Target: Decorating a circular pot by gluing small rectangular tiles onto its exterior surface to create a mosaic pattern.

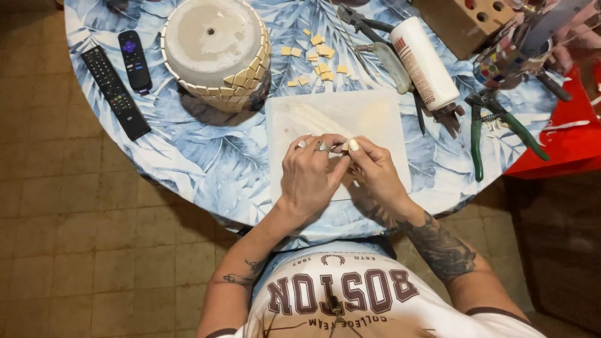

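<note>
Pinched between both hands' fingertips, a small tan tile piece [344,146] sits over a white board [375,112] — left hand [311,175] and right hand [374,172] meet closely. Loose tiles [316,59] lie near the half-tiled upturned pot [216,50], within reach.

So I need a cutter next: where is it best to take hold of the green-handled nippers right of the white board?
Probably by both green handles of the nippers, coming in from the table's near right edge. The handles splay toward that edge with free cloth between them, while the jaw end points at the crowded cup.
</note>
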